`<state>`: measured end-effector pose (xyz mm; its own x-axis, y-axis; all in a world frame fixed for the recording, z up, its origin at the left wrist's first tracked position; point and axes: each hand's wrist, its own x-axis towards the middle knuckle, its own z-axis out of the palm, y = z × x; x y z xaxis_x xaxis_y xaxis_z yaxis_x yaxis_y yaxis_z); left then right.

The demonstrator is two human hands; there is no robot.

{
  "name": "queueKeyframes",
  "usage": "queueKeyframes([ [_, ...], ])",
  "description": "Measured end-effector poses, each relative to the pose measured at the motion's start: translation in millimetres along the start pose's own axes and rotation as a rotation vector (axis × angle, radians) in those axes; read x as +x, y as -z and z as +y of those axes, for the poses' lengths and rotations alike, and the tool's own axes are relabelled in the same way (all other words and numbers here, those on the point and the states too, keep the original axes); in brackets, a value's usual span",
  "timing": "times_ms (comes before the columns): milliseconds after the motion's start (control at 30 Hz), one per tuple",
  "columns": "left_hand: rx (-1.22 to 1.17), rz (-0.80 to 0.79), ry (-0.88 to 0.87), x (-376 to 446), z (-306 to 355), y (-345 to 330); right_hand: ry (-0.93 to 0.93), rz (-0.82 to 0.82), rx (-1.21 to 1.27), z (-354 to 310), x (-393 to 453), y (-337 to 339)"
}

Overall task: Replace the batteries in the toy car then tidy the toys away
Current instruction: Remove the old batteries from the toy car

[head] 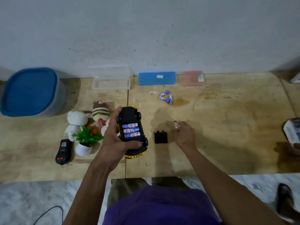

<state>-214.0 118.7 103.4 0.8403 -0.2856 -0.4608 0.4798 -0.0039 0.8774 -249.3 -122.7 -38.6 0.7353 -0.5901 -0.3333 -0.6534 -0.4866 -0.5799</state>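
Left hand (116,137) has its grip clenched around the upturned toy car (132,132), three batteries (130,130) seated, compartment uncovered. Right hand (185,135) pinches a small red-capped item (176,125), likely a screwdriver. I judge the risk: tilting the car spills batteries before the black cover (160,137), lying on the surface (227,127), goes back on.

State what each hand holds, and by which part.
Left hand grips the upturned toy car around its sides. Right hand pinches a small tool; which part, unclear.

top: purple shirt (162,207) | trousers: olive (126,189) | forearms: bare, unsleeved
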Motion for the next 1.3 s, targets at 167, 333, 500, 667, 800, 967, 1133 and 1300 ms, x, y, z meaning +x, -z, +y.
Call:
queueKeyframes([
  [167, 0.023, -0.009, 0.005, -5.8, -3.1, -5.2, 0.014, 0.024, -0.062, -0.3, -3.2, -4.6],
  [333, 0.026, -0.012, 0.013, -8.3, -5.6, -5.2, -0.014, 0.022, -0.042, 2.4, -6.2, -6.6],
  [500, 0.015, -0.034, -0.004, -10.4, -1.6, -7.2, 0.047, 0.034, 0.06, -20.8, -18.4, 16.4],
  [667, -0.011, -0.073, -0.048, -10.2, 8.9, -14.7, 0.163, -0.065, 0.404, -95.7, -61.3, 76.8],
  [800, 0.002, -0.111, -0.133, -4.9, 20.2, -25.2, 0.27, -0.256, 0.452, -131.6, -92.1, 103.0],
  [967, 0.067, -0.147, -0.262, -2.8, 32.3, -35.9, 0.135, -0.32, 0.568, -141.5, -99.8, 99.5],
  [1133, 0.121, -0.153, -0.303, -6.9, 38.0, -39.6, -0.062, -0.381, 0.794, -148.0, -100.9, 100.9],
  [1300, 0.114, -0.148, -0.283, -5.3, 38.8, -35.1, -0.082, -0.362, 0.85, -149.1, -100.4, 97.5],
])
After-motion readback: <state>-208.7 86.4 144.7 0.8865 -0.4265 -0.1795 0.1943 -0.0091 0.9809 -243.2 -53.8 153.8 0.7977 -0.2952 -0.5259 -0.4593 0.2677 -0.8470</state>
